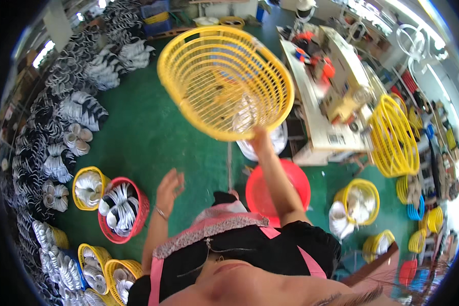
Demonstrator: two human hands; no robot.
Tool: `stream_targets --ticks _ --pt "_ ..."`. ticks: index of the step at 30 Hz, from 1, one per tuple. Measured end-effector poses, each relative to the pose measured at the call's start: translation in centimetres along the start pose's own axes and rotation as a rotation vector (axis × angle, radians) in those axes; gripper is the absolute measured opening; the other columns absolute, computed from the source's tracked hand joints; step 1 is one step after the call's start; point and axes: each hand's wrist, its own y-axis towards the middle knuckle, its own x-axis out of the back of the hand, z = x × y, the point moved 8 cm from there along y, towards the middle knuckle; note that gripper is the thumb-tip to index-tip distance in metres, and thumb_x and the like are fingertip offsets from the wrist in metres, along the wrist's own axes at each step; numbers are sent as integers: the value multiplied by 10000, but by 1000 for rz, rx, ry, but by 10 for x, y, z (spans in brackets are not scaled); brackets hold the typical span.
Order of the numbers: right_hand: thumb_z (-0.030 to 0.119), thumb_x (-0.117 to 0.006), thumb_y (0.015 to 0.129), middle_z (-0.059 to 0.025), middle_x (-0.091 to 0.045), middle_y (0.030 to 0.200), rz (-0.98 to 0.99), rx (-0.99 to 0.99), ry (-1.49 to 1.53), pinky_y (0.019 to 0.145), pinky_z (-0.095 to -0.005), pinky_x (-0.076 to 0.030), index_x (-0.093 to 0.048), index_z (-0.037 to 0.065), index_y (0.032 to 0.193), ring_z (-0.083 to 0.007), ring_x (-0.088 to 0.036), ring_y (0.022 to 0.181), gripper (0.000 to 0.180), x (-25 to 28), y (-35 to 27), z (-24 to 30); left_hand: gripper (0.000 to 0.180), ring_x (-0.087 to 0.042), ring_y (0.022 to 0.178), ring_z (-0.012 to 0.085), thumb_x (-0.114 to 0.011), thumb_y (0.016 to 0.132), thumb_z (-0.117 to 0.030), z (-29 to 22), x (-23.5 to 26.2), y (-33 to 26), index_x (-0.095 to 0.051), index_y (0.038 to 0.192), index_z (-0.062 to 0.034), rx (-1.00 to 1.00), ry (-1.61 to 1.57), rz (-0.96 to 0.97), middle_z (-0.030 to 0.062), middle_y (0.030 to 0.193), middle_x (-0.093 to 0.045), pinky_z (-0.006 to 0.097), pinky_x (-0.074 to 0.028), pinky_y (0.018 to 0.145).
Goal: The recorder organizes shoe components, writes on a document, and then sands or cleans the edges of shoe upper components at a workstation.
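Observation:
A yellow plastic basket with slatted sides is held up in front of me, tilted so that I look into it. My right hand grips its near rim, the arm stretched out. Through the slats the green floor and some pale shapes show; nothing can be made out lying inside. My left hand hangs in the air below and left of the basket, fingers apart and slightly bent, holding nothing. Below my right forearm sits a red plastic basin, partly covered by the arm.
A white sewing table with a sewing machine stands at the right. A red basket and a yellow basket hold pale shoe parts at the left, beside long piles of shoe parts. Yellow baskets lean at far right.

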Motion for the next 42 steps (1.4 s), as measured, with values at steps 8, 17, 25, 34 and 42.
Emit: stream_targets --ticks 8,17,25,34,42 --pt "330 -583 935 -252 -577 1236 3 98 29 799 -473 -564 -414 33 1367 -388 -668 992 551 -150 317 106 403 -651 988 181 -644 925 -241 222 136 -13 -577 1292 -87 327 -187 -286 68 1138 -696 348 -515 853" --pt "61 -595 907 -89 -663 814 -241 -86 -293 523 -263 -456 -527 -2 1179 -172 -620 614 287 80 82 -90 245 -660 876 147 -658 918 -191 136 67 82 -627 1139 -90 476 -121 -55 39 1003 -708 305 -530 749" --pt "111 -576 943 -97 -703 958 -1023 48 -463 632 -273 -519 -594 3 1201 -155 -664 768 281 233 -305 -90 296 -638 859 100 -667 893 -183 100 2 173 -636 1169 -79 404 743 488 39 1009 -714 242 -498 721" --pt "166 -591 923 -87 -696 949 -1586 295 -10 618 -280 -494 -612 30 1123 -152 -657 768 243 148 -627 -181 296 -629 908 90 -626 931 -169 206 -189 -14 -621 1212 -75 420 1098 1328 28 1058 -708 231 -492 752" --pt "246 -618 932 -97 -709 961 -1429 253 -55 703 -349 -546 -637 3 1144 -193 -685 797 323 102 -763 -269 329 -622 998 103 -694 907 -195 311 -197 -335 -618 1208 -86 410 1217 1971 15 1089 -675 253 -484 789"
